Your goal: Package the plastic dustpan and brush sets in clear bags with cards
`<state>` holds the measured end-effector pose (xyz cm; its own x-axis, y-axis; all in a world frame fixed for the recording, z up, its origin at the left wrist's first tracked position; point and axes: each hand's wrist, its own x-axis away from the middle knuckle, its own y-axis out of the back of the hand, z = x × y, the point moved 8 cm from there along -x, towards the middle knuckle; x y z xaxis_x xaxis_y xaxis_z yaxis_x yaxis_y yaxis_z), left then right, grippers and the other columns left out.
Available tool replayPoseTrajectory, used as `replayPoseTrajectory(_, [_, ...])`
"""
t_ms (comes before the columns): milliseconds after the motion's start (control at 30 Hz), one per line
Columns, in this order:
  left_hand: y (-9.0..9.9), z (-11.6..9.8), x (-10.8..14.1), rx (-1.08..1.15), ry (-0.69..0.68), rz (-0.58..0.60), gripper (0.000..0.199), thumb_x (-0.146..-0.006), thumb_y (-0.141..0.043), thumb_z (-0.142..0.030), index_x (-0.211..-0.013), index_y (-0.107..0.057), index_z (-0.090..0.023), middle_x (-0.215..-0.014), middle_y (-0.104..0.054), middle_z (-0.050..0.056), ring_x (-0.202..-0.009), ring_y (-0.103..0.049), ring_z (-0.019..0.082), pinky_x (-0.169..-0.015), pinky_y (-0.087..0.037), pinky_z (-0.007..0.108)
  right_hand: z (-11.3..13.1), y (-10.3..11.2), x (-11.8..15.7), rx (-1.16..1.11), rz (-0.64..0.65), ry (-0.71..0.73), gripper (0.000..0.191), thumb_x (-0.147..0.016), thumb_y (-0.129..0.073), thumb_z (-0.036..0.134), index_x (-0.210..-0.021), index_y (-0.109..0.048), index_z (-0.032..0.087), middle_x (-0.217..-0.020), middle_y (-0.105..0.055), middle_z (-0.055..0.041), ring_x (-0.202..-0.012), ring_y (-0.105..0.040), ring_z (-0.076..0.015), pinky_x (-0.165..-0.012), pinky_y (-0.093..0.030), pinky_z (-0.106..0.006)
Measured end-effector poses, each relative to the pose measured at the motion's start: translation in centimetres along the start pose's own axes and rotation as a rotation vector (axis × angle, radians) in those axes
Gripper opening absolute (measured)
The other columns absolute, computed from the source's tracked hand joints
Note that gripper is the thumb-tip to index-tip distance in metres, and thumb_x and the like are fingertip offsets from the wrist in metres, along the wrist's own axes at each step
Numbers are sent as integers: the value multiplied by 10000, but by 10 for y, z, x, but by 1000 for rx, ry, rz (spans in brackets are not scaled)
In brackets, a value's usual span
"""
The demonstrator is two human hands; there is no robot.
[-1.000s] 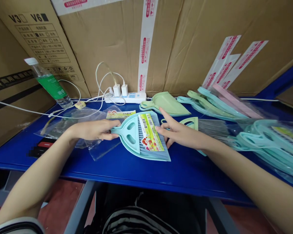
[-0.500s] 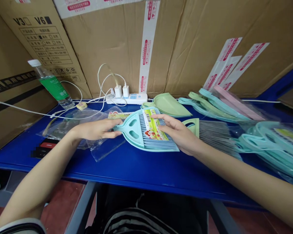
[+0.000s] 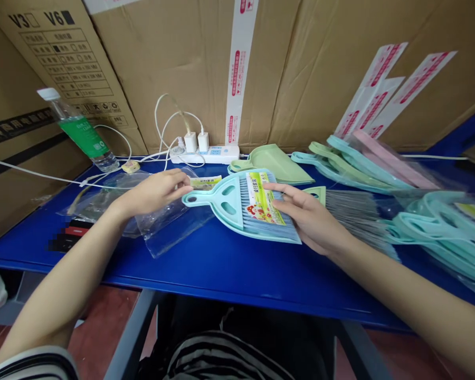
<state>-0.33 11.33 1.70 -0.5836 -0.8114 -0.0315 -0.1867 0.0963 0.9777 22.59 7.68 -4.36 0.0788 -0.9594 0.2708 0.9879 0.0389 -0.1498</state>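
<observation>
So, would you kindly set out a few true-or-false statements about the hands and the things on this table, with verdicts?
1. The right hand touches the light-blue dustpan set at its bristle end. True.
2. The left hand covers the label. False: it is by the end of the handle.
3. The green-labelled bottle is left of the power strip in the picture. True.
4. Nothing is plugged into the power strip. False: white chargers are.
5. The pink dustpan is leftmost. False: pink plastic lies toward the right.
</observation>
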Motion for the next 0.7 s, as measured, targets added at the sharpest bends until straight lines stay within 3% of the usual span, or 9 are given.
replayPoseTrajectory(67, [-5, 11, 0, -63, 97, 56, 346, -934, -398, -477, -868, -560, -179, -818, -623, 48, -724, -560, 181, -692, -423, 293, 2, 2, 1, 4, -29, -16, 463, -846, -502, 78, -1286, -542, 220, -1014, -758, -47, -836, -741, -196, -777, -617, -365])
replayPoseTrajectory(167, [-23, 12, 3, -49, 136, 236, 280, -887, -492, -461, -857, -537, -186, -717, -583, 6, -609, -509, 149, -612, -378, 271, 2, 5, 1, 14, -42, -18, 500, -840, -466, 59, -1309, -486, 233, -1043, -750, -46, -877, -740, -208, -779, -624, -393])
replayPoseTrajectory(333, [-36, 0, 3, 3, 155, 302, 203, -879, -486, -372, -776, -496, -198, -656, -534, -19, -570, -462, 134, -592, -343, 270, 4, 10, -1, 94, 39, 74, 493, -811, -513, 110, -1286, -482, 237, -1066, -747, -63, -848, -742, -227, -690, -635, -377])
replayPoseTrajectory(500, [-36, -5, -1, 41, 111, 250, 155, -875, -413, -243, -749, -489, -194, -718, -561, 1, -620, -487, 126, -624, -367, 263, 15, 16, 3, 95, 19, 88, 535, -784, -511, 123, -1293, -461, 282, -1002, -757, -24, -750, -742, -216, -603, -633, -359])
replayPoseTrajectory(700, [-23, 6, -2, 178, 207, 146, 129, -848, -396, -191, -723, -422, -209, -636, -526, -31, -583, -490, 119, -614, -393, 250, 20, 18, 7, 103, -15, 47, 510, -760, -524, 144, -1242, -488, 304, -942, -758, -15, -586, -700, -185, -497, -584, -303])
